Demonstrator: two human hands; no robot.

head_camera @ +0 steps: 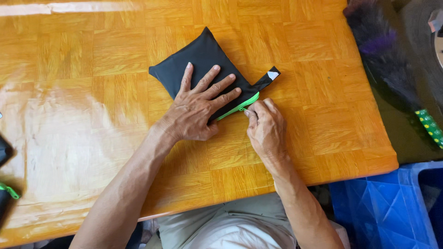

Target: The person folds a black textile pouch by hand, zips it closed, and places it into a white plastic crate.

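Two bare hands work on a black fabric pouch [203,62] lying near the middle of the orange wooden table [92,92]. The left hand [198,108] lies flat on the pouch, fingers spread wide, pressing it down. The right hand [265,127] is curled nearly closed — its fingertips pinch at the green zipper [237,107] along the pouch's near edge. A black strap tab [270,77] sticks out to the right.
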